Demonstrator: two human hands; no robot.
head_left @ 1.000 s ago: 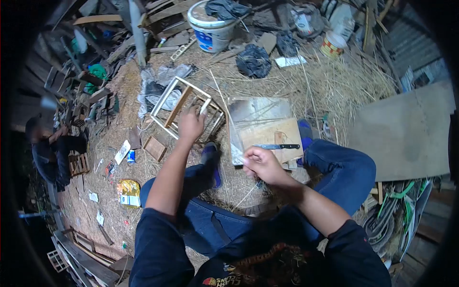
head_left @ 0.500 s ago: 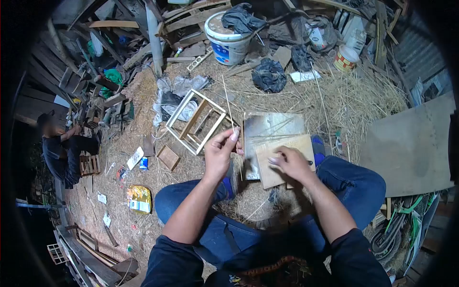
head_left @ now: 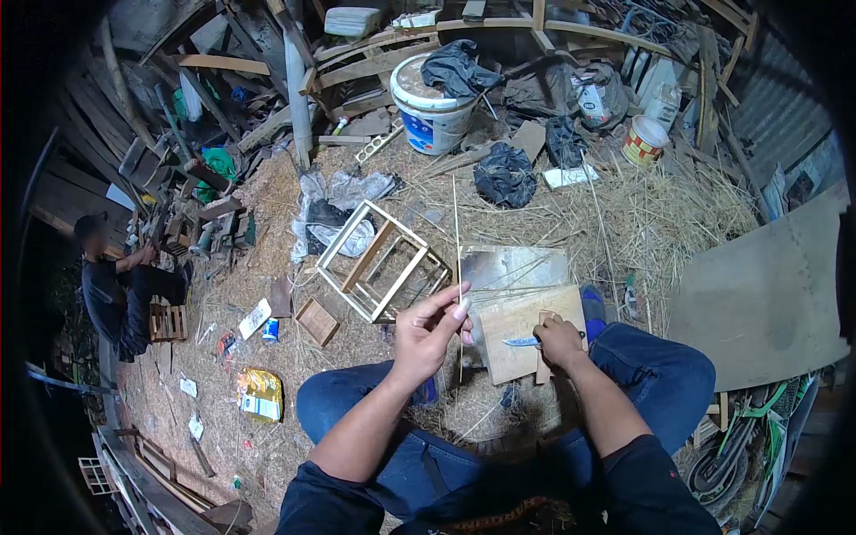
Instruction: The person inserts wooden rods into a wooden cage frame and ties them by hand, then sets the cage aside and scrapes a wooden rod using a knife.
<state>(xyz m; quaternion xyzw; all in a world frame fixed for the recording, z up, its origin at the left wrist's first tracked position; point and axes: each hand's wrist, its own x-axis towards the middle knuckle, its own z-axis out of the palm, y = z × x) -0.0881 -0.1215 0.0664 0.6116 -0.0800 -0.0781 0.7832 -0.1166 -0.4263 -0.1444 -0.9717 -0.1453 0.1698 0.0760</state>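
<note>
My left hand (head_left: 426,337) pinches a thin straw-coloured stick (head_left: 456,227), held nearly upright, between thumb and fingers. In my right hand (head_left: 562,344) is a knife (head_left: 521,341), its blade pointing left over a light wooden board (head_left: 502,314). Fingers wrap round the handle, and only its dark end shows beyond them. The board lies partly on a flat, scuffed grey sheet (head_left: 535,264) between my legs. Several thin sticks lie across that sheet. A small piece of wood (head_left: 542,367) sits beneath the right hand.
Left of my hands stands a wooden frame (head_left: 371,252), with a small wooden tray (head_left: 316,322) beside it. A bucket (head_left: 433,125) and a black bag (head_left: 505,176) are ahead. A large panel (head_left: 758,294) leans at right. Another person (head_left: 120,285) sits far left.
My right hand has gone from loosely spread above the board to gripping the knife. My left hand still holds the stick, now more upright. The view has shifted slightly.
</note>
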